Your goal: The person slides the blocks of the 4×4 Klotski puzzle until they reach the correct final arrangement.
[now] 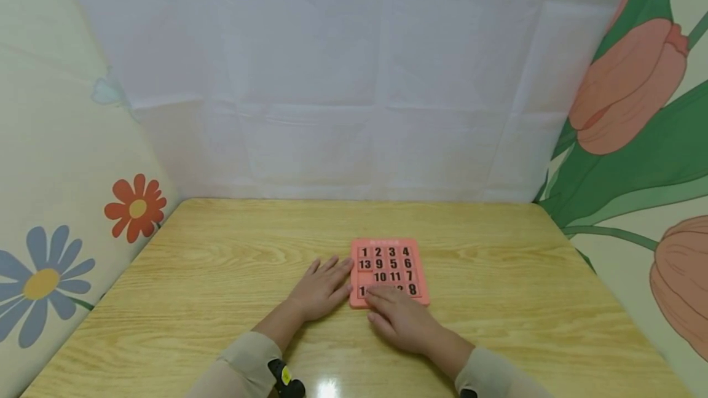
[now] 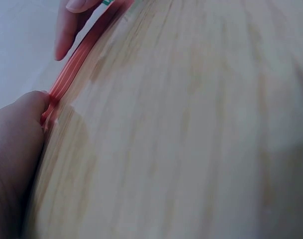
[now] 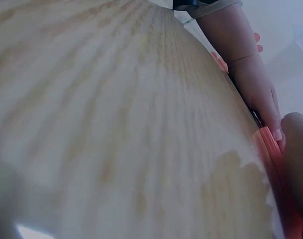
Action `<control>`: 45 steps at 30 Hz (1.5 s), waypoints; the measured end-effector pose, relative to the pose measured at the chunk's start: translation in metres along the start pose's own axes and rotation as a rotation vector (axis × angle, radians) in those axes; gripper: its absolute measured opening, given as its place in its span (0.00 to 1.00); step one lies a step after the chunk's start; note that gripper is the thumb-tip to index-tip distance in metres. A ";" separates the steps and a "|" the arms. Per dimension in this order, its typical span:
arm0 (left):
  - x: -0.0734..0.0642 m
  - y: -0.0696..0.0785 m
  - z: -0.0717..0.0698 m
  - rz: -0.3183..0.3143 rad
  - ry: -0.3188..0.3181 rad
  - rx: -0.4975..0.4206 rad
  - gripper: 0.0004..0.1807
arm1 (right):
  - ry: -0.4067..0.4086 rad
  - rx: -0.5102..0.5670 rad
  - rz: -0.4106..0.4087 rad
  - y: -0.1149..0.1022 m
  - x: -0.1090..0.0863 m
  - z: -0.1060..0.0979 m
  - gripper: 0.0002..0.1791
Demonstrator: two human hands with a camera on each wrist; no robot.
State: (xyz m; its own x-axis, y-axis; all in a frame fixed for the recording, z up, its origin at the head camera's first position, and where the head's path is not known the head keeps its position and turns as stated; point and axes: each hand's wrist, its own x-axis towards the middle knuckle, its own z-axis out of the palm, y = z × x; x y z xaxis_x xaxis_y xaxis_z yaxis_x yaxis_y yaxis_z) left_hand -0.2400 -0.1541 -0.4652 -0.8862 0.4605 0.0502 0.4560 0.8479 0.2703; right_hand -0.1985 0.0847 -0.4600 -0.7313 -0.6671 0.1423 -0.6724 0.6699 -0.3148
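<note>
A pink sliding number puzzle (image 1: 424, 287) lies flat on the wooden table, its white tiles printed with black numbers. The row starting with 13 sits above an open slot at the left end of the third row. My left hand (image 1: 318, 293) lies spread along the puzzle's left side, thumb and fingertips at the frame; in the left wrist view the left thumb (image 2: 22, 124) touches the pink edge. My right hand (image 1: 404, 323) reaches over the bottom row with extended fingers, fingertips on the tiles near the lower left corner. It hides part of that row's numbers.
The wooden table (image 1: 221, 244) extends around the puzzle on all sides. A white cloth (image 1: 332, 78) hangs behind its far edge. Flower-patterned walls (image 1: 50, 140) stand at left and right. A dark strap with a yellow mark (image 1: 285, 377) is on the left wrist.
</note>
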 end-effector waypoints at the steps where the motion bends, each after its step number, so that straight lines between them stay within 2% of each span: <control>1: 0.000 0.000 0.000 0.001 0.003 -0.005 0.32 | 0.010 0.004 0.002 0.001 0.002 0.000 0.27; 7: -0.001 0.001 0.001 0.004 0.001 -0.013 0.32 | 0.049 -0.029 0.049 0.008 0.017 -0.001 0.27; 19: 0.001 0.001 0.003 0.022 0.010 -0.002 0.32 | -0.003 -0.019 0.127 0.014 0.044 -0.006 0.29; 26: 0.001 0.001 0.002 0.023 0.009 -0.002 0.32 | -0.010 -0.038 0.127 0.014 0.044 -0.004 0.28; 35: -0.001 0.002 -0.001 0.011 -0.008 -0.016 0.32 | -0.014 -0.028 0.083 0.009 0.035 -0.005 0.27; 45: -0.001 0.001 -0.002 0.000 -0.012 -0.011 0.32 | -0.023 -0.036 0.077 0.006 0.030 -0.005 0.27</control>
State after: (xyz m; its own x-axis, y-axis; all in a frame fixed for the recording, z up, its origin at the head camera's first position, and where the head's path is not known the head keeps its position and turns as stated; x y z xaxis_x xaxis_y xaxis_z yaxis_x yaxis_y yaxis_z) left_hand -0.2388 -0.1539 -0.4631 -0.8852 0.4636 0.0390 0.4550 0.8449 0.2812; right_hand -0.2250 0.0708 -0.4536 -0.7787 -0.6199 0.0971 -0.6179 0.7307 -0.2902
